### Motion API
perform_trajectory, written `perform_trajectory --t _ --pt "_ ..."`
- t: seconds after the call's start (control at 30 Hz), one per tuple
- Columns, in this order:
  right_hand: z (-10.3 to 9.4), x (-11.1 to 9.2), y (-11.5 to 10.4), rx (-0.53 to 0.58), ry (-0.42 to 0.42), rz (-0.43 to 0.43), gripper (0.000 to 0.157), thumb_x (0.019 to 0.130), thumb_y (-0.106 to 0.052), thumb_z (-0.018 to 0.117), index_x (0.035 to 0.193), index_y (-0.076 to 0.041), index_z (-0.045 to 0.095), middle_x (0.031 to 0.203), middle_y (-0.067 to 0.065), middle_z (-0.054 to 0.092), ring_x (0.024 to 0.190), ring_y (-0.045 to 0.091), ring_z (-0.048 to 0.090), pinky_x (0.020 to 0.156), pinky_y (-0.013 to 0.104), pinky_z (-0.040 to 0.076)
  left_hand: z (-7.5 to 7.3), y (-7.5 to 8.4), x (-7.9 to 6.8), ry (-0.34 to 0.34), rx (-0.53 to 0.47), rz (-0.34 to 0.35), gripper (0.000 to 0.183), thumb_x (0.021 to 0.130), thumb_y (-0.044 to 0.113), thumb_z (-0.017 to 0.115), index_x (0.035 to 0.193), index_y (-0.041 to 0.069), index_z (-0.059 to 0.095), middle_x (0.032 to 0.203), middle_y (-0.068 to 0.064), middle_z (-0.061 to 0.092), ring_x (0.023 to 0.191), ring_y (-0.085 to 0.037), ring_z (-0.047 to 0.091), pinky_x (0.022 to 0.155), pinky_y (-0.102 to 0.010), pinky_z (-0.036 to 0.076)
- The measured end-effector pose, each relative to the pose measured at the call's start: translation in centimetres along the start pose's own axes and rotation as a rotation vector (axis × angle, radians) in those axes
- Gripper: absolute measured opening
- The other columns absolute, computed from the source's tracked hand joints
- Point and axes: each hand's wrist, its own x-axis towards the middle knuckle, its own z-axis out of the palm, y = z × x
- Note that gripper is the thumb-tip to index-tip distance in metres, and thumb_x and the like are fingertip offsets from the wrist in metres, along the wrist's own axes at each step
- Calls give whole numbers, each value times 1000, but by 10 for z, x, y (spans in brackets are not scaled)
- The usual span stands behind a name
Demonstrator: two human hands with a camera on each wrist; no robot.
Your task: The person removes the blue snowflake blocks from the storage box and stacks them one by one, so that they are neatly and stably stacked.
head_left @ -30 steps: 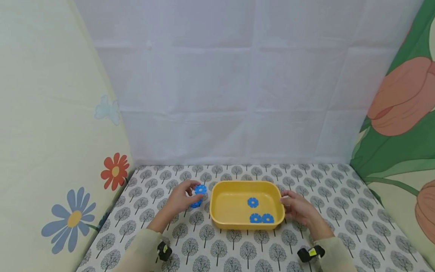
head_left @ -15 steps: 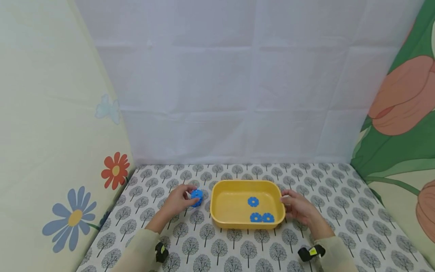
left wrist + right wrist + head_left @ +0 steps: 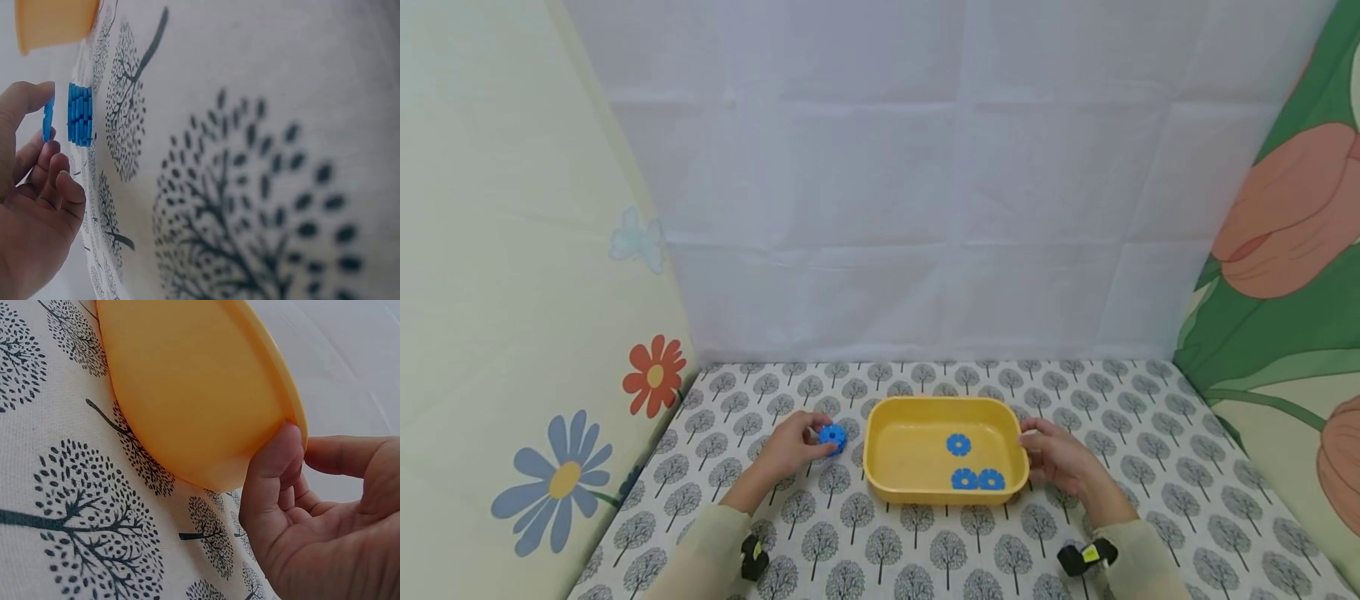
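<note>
Between thumb and fingers, my left hand (image 3: 790, 446) pinches a blue flower-shaped plastic disc (image 3: 48, 120). In the left wrist view this disc is a small gap above a stack of similar blue discs (image 3: 80, 115) on the cloth. From the head view the held disc covers most of the stack. A yellow plastic tray (image 3: 925, 498) stands to the right of the stack. My right hand (image 3: 1063, 462) grips the tray's right end, pinching its rim (image 3: 294, 394) between thumb and fingers. Inside the tray lie three blue discs (image 3: 958, 444), one farther back and two side by side near the front wall.
The table is covered with a white cloth (image 3: 917, 550) printed with grey trees. A white sheet (image 3: 887, 208) hangs behind it. Flower-patterned fabric panels (image 3: 550, 292) stand along the left and right sides. Black bands (image 3: 1086, 557) are on both wrists.
My left hand has shifted slightly left and down, bringing the pinched disc from beyond the stack to over it. My right hand and the tray stay in place.
</note>
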Motion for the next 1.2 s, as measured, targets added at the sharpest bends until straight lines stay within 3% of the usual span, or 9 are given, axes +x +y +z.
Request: perform_trajectory --t 0.87,1.2 --pt "1 0 -1 -11 10 6 24 104 -15 53 123 -2 46 94 9 63 76 18 65 67 33 58 4 -2 2 -7 39 2 39 85 22 83 118 7 70 104 -5 62 83 -18 52 70 -33 48" --pt "1 0 -1 -14 13 13 28 104 -16 54 126 -1 45 95 9 63 76 17 65 67 33 58 2 1 2 -2 41 -17 44 88 26 80 126 7 67 109 -7 60 86 -18 54 71 -33 50"
